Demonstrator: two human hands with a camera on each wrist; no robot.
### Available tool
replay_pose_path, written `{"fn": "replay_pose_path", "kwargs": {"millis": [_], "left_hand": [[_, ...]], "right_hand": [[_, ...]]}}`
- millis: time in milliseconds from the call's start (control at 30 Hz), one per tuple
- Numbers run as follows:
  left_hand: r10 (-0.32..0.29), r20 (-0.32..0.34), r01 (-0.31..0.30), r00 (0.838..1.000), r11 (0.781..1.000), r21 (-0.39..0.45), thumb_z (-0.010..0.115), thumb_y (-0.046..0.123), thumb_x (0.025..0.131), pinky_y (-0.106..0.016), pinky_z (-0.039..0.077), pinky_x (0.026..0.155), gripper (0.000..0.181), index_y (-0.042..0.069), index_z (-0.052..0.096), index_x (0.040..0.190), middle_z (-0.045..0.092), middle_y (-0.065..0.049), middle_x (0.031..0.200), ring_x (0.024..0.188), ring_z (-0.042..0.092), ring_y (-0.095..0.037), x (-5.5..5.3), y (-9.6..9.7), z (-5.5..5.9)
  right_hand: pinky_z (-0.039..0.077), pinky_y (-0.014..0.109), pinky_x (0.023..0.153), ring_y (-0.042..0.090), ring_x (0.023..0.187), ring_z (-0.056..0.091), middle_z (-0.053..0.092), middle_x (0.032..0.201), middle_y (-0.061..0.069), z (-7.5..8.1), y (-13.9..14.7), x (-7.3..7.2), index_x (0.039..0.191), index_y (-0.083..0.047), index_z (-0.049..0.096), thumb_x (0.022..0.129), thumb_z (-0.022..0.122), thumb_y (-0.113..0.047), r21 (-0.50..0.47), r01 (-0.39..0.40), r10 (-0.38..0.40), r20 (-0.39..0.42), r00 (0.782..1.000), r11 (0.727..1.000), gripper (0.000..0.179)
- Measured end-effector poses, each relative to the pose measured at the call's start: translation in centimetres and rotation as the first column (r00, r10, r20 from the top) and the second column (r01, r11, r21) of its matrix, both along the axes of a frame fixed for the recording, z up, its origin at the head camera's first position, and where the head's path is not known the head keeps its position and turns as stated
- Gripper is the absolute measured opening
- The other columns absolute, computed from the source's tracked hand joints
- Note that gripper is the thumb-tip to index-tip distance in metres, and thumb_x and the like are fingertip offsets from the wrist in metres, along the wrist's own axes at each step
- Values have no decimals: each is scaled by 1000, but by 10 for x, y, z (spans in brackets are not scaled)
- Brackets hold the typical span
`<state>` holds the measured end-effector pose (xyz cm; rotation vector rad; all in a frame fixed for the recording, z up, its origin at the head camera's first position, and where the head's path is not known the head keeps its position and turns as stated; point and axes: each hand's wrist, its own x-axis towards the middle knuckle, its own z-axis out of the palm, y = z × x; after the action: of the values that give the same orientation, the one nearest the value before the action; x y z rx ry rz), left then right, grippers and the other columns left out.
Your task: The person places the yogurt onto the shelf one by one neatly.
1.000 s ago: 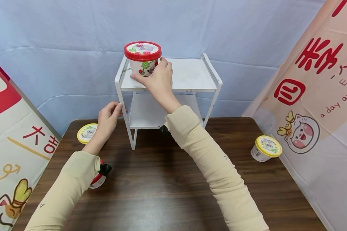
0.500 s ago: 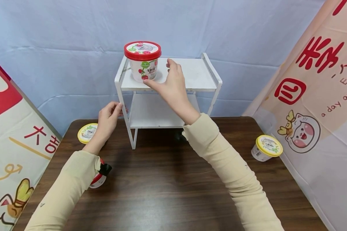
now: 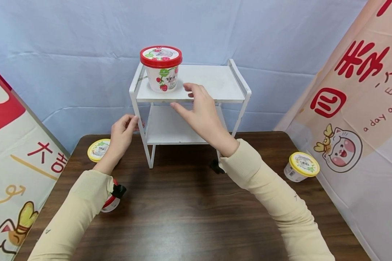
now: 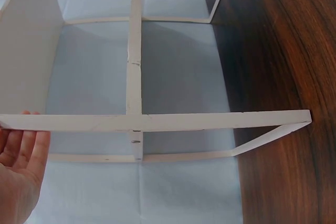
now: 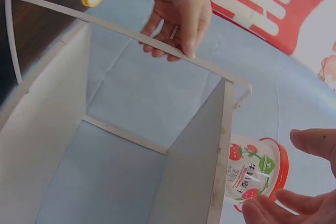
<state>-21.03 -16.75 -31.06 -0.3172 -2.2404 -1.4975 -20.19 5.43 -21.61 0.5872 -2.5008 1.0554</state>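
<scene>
A white two-tier shelf rack [image 3: 215, 81] stands at the back of the table. My left hand [image 3: 122, 132] pinches its left front post, thumb on the near side and fingers behind; the left wrist view shows those fingers [image 4: 23, 150] behind the white bar. On the left of the top shelf sits an upright ice cream tub [image 3: 163, 78] with a red lid and strawberry print. My right hand [image 3: 202, 112] hovers in front of the top shelf's edge, right of the tub, thumb and fingers spread apart and holding nothing. In the right wrist view the tub [image 5: 254, 169] shows between thumb and fingers.
On the brown wooden table [image 3: 189, 214] a yellow-lidded tub [image 3: 99, 150] stands at the back left and another yellow-lidded tub [image 3: 301, 167] at the right edge. A red-lidded tub [image 3: 111, 203] is partly hidden under my left sleeve. Printed banners flank both sides.
My right hand has let go of the red-lidded tub on the top shelf and drawn back right and downward. The left hand has stayed at the post.
</scene>
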Motion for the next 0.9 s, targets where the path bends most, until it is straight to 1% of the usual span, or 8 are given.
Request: {"fn": "replay_pose_path", "kwargs": {"millis": [100, 233, 333, 567, 600, 700, 833, 900], "left_hand": [[1, 0, -1, 1000, 1000, 4, 45, 10, 96, -31, 54, 72, 28, -15, 56, 95, 63, -30, 92, 71, 56, 4, 0, 0, 0], [4, -2, -4, 1000, 1000, 7, 45, 11, 96, -16, 52, 69, 28, -15, 56, 95, 62, -30, 92, 71, 56, 5, 0, 0, -1], [5, -4, -5, 1000, 1000, 8, 45, 11, 96, -9, 49, 67, 28, -15, 56, 95, 62, -29, 92, 71, 56, 5, 0, 0, -1], [9, -3, -9, 1000, 1000, 7, 46, 12, 96, -29, 54, 72, 28, -14, 56, 95, 63, -29, 92, 71, 57, 4, -1, -1, -2], [8, -4, -8, 1000, 1000, 8, 46, 12, 96, -29, 54, 72, 28, -14, 56, 95, 63, -29, 92, 71, 57, 4, -1, -1, -2], [2, -13, -2, 1000, 1000, 14, 46, 11, 96, -21, 53, 70, 28, -15, 56, 95, 63, -30, 92, 71, 57, 5, -1, -1, -2], [-6, -17, 7, 1000, 1000, 23, 46, 10, 96, -9, 49, 67, 28, -16, 56, 95, 63, -30, 92, 71, 56, 6, -1, 0, -2], [-6, -12, 6, 1000, 1000, 25, 46, 10, 96, -8, 48, 66, 28, -16, 56, 95, 63, -30, 92, 71, 56, 5, -1, 0, -2]], "right_hand": [[44, 28, 87, 22, 106, 52, 54, 119, 10, -5, 2, 6, 125, -1, 47, 84, 66, -27, 54, -19, 20, -9, 1000, 998, 52], [44, 28, 88, 20, 106, 51, 54, 118, 10, -12, 5, 11, 126, -2, 47, 85, 64, -27, 118, -42, 42, -2, 999, 992, 50], [43, 29, 91, 19, 108, 50, 53, 117, 9, -17, 7, 14, 126, -2, 47, 86, 64, -26, 159, -58, 58, 4, 998, 986, 50], [45, 32, 87, 20, 106, 51, 54, 117, 10, -31, 10, 20, 126, -2, 47, 86, 63, -27, 250, -70, 62, 42, 997, 966, 50], [45, 32, 86, 20, 105, 51, 55, 117, 10, -33, 10, 21, 126, -2, 47, 86, 63, -28, 264, -71, 60, 48, 997, 962, 50], [47, 33, 84, 20, 104, 52, 55, 117, 10, -39, 14, 22, 125, -2, 48, 86, 63, -27, 307, -81, 67, 55, 996, 948, 49], [47, 34, 83, 21, 103, 53, 55, 117, 11, -50, 21, 26, 124, -1, 48, 85, 63, -27, 349, -95, 77, 66, 995, 932, 49], [47, 35, 84, 21, 103, 53, 55, 117, 11, -54, 25, 27, 124, -1, 49, 86, 63, -27, 356, -102, 79, 79, 994, 929, 48]]}}
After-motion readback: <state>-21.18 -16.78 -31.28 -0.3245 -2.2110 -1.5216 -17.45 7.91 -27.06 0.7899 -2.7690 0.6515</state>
